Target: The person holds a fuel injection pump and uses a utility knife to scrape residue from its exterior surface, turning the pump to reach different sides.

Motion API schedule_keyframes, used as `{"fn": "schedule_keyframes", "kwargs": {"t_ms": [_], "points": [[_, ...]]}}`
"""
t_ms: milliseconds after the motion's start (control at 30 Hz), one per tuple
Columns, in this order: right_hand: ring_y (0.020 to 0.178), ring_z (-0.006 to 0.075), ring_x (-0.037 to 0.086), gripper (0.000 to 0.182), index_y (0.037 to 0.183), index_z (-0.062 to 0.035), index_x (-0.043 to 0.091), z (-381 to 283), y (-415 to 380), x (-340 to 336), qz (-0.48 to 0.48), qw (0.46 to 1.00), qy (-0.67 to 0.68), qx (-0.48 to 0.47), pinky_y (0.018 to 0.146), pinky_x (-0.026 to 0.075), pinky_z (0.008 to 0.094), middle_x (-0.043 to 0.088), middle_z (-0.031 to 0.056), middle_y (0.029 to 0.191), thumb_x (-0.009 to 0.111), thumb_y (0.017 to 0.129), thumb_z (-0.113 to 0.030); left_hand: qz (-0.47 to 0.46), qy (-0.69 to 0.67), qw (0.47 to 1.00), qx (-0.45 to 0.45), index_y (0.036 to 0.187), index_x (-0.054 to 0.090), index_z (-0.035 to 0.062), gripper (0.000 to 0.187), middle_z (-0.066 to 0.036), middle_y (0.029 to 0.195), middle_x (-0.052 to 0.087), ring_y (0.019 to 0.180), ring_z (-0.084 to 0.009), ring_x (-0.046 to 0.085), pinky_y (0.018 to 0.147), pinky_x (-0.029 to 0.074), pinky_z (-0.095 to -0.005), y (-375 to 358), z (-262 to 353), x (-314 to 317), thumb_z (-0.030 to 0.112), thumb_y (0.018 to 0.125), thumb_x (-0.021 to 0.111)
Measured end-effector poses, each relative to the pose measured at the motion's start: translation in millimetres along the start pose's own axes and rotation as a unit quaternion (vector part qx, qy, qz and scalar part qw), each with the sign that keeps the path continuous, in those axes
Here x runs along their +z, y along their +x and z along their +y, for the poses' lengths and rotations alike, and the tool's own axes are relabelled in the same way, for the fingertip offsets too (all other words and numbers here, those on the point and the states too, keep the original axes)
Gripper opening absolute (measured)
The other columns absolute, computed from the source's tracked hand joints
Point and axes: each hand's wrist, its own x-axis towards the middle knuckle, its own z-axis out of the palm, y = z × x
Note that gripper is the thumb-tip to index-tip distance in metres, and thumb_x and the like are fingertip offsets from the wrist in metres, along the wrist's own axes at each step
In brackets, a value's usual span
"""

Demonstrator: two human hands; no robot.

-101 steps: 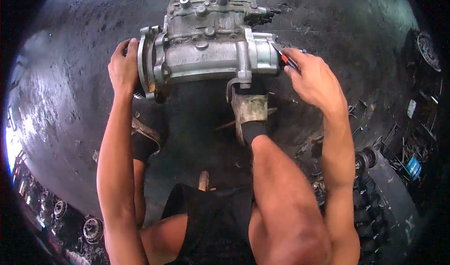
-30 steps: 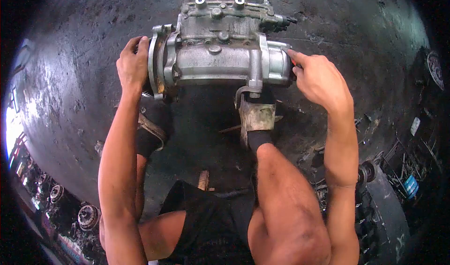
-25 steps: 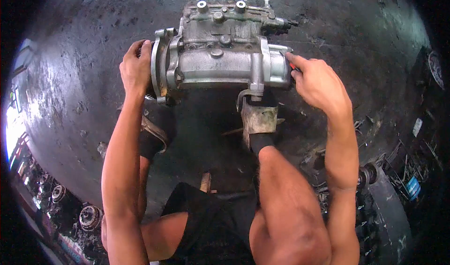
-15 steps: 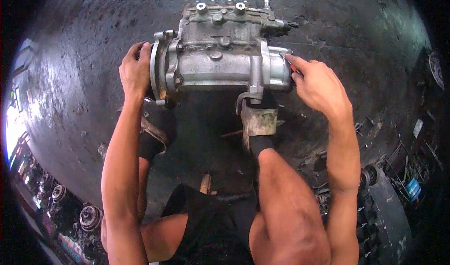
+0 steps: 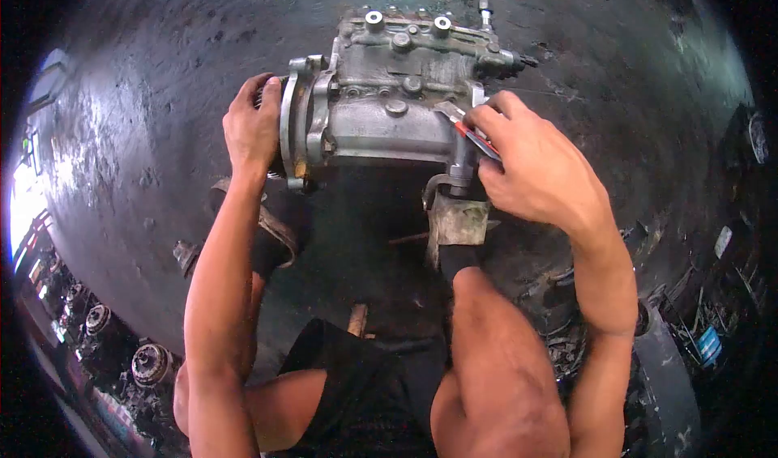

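Head view looks straight down over my knees at a grimy metal pump body (image 5: 397, 106), which sits in the upper middle of the frame on a dark, oil-stained floor (image 5: 146, 118). At the pump's left end is a round flange (image 5: 296, 138), and my left hand (image 5: 253, 130) is closed around its outer edge, fingers curled over the rim. My right hand (image 5: 531, 166) lies over the right end of the casting, closed on a small tool with a red handle (image 5: 474, 138); its metal tip points up and to the left and rests against the housing near the middle of the pump's front face. Along the top of the pump two round pale caps (image 5: 405, 22) stand side by side. Just below the pump's right end, my right foot in a dirty sandal (image 5: 455, 223) presses against the casting; my left foot (image 5: 263, 235) sits lower left of the pump, under the flange. In the lower left corner of the frame, several round metal parts (image 5: 121, 345) lie in a row, well apart from my hands.
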Motion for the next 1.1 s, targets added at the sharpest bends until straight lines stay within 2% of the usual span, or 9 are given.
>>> {"fn": "schedule_keyframes", "kwargs": {"t_ms": [167, 267, 333, 467, 700, 733, 833, 967, 1100], "points": [[0.101, 0.0438, 0.066, 0.039, 0.119, -0.0008, 0.063, 6, 0, 9, 0.074, 0.993, 0.057, -0.074, 0.088, 0.056, 0.0473, 0.059, 0.0266, 0.121, 0.061, 0.081, -0.009, 0.005, -0.002, 1.000, 0.017, 0.118, 0.072, 0.0027, 0.043, -0.024, 0.110, 0.073, 0.106, -0.0391, 0.071, 0.094, 0.053, -0.0426, -1, 2, 3, 0.039, 0.095, 0.064], [0.109, 0.0327, 0.067, 0.049, 0.124, -0.0002, 0.065, 19, -2, 23, 0.064, 0.966, 0.247, -0.029, 0.092, 0.055, 0.0401, 0.055, 0.0228, 0.136, 0.067, 0.077, -0.013, -0.001, 0.022, 1.000, -0.012, 0.119, 0.072, 0.0061, 0.039, -0.021, 0.111, 0.074, 0.106, -0.0344, 0.072, 0.092, 0.054, -0.0407, -3, 9, -4, 0.037, 0.097, 0.063], [0.121, 0.0270, 0.061, 0.063, 0.128, 0.0040, 0.065, 33, -9, 30, 0.043, 0.853, 0.520, -0.030, 0.099, 0.052, 0.0376, 0.044, 0.0222, 0.152, 0.076, 0.071, -0.021, -0.003, 0.003, 1.000, -0.019, 0.119, 0.072, 0.0056, 0.039, -0.021, 0.108, 0.074, 0.105, -0.0360, 0.072, 0.092, 0.054, -0.0409, -5, 14, -3, 0.036, 0.097, 0.063], [0.135, 0.0346, 0.053, 0.087, 0.138, 0.0090, 0.056, 34, -16, 33, 0.066, 0.837, 0.537, -0.081, 0.109, 0.046, 0.0414, 0.038, 0.0269, 0.157, 0.084, 0.064, -0.028, 0.009, -0.016, 1.000, -0.005, 0.117, 0.071, 0.0052, 0.041, -0.025, 0.101, 0.073, 0.099, -0.0424, 0.071, 0.091, 0.054, -0.0470, -5, 8, 1, 0.038, 0.093, 0.064], [0.141, 0.0379, 0.047, 0.092, 0.140, 0.0063, 0.057, 19, -27, 34, 0.121, 0.869, 0.467, -0.109, 0.115, 0.039, 0.0460, 0.040, 0.0298, 0.156, 0.089, 0.060, -0.026, 0.017, 0.000, 1.000, 0.008, 0.117, 0.071, 0.0048, 0.043, -0.026, 0.103, 0.073, 0.099, -0.0433, 0.071, 0.091, 0.054, -0.0483, -2, 7, 6, 0.039, 0.092, 0.064], [0.135, 0.0372, 0.054, 0.087, 0.138, 0.0031, 0.060, 24, -19, 35, 0.164, 0.901, 0.368, -0.162, 0.111, 0.045, 0.0448, 0.046, 0.0302, 0.152, 0.092, 0.063, -0.027, 0.022, 0.000, 0.999, 0.025, 0.116, 0.071, 0.0044, 0.043, -0.027, 0.103, 0.072, 0.098, -0.0435, 0.071, 0.091, 0.054, -0.0485, -2, 4, 4, 0.039, 0.092, 0.064], [0.110, 0.0305, 0.070, 0.048, 0.130, -0.0015, 0.064, 16, -14, 49, 0.252, 0.881, 0.375, -0.141, 0.092, 0.058, 0.0406, 0.055, 0.0287, 0.143, 0.079, 0.089, -0.021, 0.020, -0.001, 1.000, 0.001, 0.115, 0.070, 0.0056, 0.044, -0.026, 0.098, 0.072, 0.096, -0.0448, 0.070, 0.087, 0.056, -0.0519, -4, 4, 2, 0.042, 0.091, 0.066], [0.090, 0.0218, 0.071, 0.041, 0.125, -0.0062, 0.058, 40, 0, 69, 0.330, 0.831, 0.406, -0.189, 0.080, 0.059, 0.0324, 0.060, 0.0274, 0.135, 0.075, 0.094, -0.028, 0.024, 0.004, 1.000, -0.014, 0.116, 0.066, 0.0050, 0.042, -0.026, 0.097, 0.072, 0.096, -0.0466, 0.069, 0.088, 0.054, -0.0550, -5, 6, 4, 0.039, 0.091, 0.065], [0.083, 0.0190, 0.068, 0.039, 0.120, -0.0091, 0.057, 45, 12, 89, 0.282, 0.810, 0.479, -0.189, 0.075, 0.057, 0.0306, 0.063, 0.0262, 0.131, 0.076, 0.094, -0.032, -0.005, -0.028, 0.998, -0.060, 0.118, 0.069, 0.0072, 0.040, -0.027, 0.102, 0.072, 0.098, -0.0453, 0.070, 0.090, 0.055, -0.0508, -8, 20, -9, 0.036, 0.091, 0.065]]}}
